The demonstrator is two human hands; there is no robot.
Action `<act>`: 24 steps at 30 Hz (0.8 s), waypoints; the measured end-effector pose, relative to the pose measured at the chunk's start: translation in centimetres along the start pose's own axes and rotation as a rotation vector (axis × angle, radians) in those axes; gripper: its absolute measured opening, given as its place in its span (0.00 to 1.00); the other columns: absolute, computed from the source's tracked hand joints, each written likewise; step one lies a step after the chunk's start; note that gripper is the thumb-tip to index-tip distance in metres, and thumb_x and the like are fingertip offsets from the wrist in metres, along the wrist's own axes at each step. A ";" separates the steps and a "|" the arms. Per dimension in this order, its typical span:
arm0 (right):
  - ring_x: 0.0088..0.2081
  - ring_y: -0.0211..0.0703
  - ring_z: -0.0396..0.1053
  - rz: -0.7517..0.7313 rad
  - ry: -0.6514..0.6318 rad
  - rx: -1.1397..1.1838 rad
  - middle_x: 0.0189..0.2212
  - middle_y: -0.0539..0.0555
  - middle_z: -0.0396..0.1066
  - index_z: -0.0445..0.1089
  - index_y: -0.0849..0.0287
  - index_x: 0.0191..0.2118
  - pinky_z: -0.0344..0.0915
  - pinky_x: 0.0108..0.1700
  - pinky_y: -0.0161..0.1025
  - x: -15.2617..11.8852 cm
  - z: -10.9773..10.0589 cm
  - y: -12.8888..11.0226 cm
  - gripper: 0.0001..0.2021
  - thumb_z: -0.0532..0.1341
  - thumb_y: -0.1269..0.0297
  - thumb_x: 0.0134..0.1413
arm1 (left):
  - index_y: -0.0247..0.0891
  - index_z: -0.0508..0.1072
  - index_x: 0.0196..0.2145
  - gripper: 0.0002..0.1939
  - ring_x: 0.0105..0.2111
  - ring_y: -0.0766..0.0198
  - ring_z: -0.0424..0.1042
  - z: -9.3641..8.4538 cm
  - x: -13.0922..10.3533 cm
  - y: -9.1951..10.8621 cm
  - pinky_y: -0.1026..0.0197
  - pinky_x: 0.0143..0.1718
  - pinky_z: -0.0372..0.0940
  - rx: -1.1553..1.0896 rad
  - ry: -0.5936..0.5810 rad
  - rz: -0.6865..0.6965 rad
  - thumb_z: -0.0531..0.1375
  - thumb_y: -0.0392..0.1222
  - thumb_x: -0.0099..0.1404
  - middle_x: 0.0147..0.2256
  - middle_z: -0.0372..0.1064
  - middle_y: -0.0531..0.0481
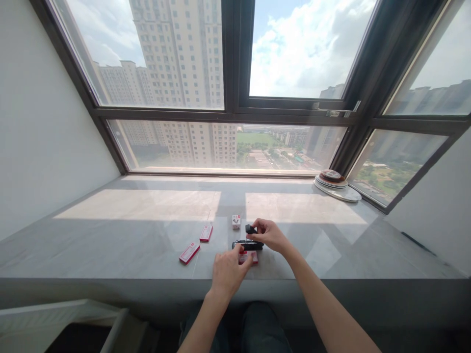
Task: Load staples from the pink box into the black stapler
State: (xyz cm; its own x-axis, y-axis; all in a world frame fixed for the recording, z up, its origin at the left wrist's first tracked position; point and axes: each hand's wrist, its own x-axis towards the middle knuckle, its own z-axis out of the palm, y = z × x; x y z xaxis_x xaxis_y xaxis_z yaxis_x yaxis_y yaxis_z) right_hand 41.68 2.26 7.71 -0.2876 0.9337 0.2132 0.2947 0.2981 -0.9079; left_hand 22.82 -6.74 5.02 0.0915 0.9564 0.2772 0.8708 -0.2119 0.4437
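While both hands pinch a black stapler [248, 244], left hand [228, 272] fingers closed (right hand [270, 234] too).

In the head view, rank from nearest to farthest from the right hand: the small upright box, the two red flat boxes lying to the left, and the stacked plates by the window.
From the right hand:
1. Small upright box, just to its left.
2. Nearer red flat box, farther left.
3. Other red flat box, farther left and closer to the sill's front edge.
4. Stacked plates, at the far right corner by the window.
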 end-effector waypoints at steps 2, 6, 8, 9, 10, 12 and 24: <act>0.23 0.33 0.51 -0.025 -0.049 -0.073 0.20 0.41 0.55 0.71 0.59 0.34 0.47 0.26 0.33 0.4 0.8 0.2 0.22 0.73 0.46 0.45 | 0.43 0.73 0.43 0.19 0.36 0.53 0.73 -0.1 -0.1 0.1 0.55 0.39 0.54 0.021 -0.004 -0.003 0.53 0.61 0.71 0.33 0.75 0.49; 0.24 0.34 0.54 -0.041 -0.118 -0.205 0.21 0.41 0.57 0.72 0.58 0.38 0.48 0.27 0.33 0.8 1.5 0.9 0.19 0.73 0.49 0.48 | 0.42 0.74 0.42 0.21 0.38 0.52 0.72 -0.4 -0.2 0.7 0.52 0.43 0.53 0.086 0.035 0.034 0.58 0.61 0.68 0.35 0.76 0.47; 0.24 0.35 0.57 -0.043 -0.138 -0.297 0.21 0.42 0.60 0.73 0.58 0.38 0.48 0.27 0.33 1.0 1.8 1.2 0.18 0.72 0.50 0.49 | 0.41 0.75 0.41 0.19 0.40 0.50 0.71 -0.5 -0.3 1.1 0.49 0.46 0.52 0.123 0.065 0.077 0.60 0.59 0.67 0.35 0.76 0.45; 0.24 0.35 0.58 -0.047 -0.146 -0.342 0.21 0.42 0.61 0.73 0.58 0.38 0.48 0.27 0.33 1.1 1.9 1.2 0.18 0.72 0.51 0.49 | 0.41 0.76 0.40 0.16 0.40 0.50 0.70 -0.5 -0.4 1.3 0.48 0.47 0.51 0.126 0.070 0.109 0.60 0.57 0.67 0.35 0.76 0.45; 0.24 0.35 0.59 -0.053 -0.151 -0.380 0.21 0.42 0.62 0.73 0.58 0.38 0.48 0.27 0.33 1.1 1.9 1.3 0.17 0.72 0.51 0.50 | 0.42 0.76 0.39 0.13 0.41 0.51 0.70 -0.5 -0.5 1.3 0.48 0.47 0.51 0.115 0.067 0.145 0.60 0.54 0.68 0.35 0.76 0.45; 0.25 0.35 0.60 -0.061 -0.152 -0.426 0.22 0.43 0.63 0.73 0.58 0.38 0.47 0.27 0.33 1.2 2.0 1.3 0.17 0.72 0.51 0.50 | 0.44 0.77 0.38 0.08 0.42 0.53 0.69 -0.5 -0.8 1.1 0.48 0.47 0.50 0.072 0.054 0.206 0.60 0.48 0.70 0.35 0.76 0.47; 0.26 0.36 0.62 -0.011 -0.095 -0.474 0.23 0.43 0.62 0.74 0.56 0.39 0.47 0.28 0.34 0.7 1.9 1.6 0.16 0.72 0.51 0.51 | 0.41 0.71 0.31 0.09 0.53 0.47 0.65 -6.0 -0.9 -12.0 0.42 0.59 0.53 0.175 0.275 0.093 0.65 0.47 0.61 0.52 0.69 0.44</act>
State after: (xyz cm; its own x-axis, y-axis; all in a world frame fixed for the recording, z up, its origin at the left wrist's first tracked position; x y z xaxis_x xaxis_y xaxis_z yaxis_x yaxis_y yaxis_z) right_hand 40.18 2.98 5.71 -0.3688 0.9142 0.1680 0.6674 0.3863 -0.6367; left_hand 9.40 -6.28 4.52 0.0610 0.8395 0.5400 0.9369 -0.2347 0.2591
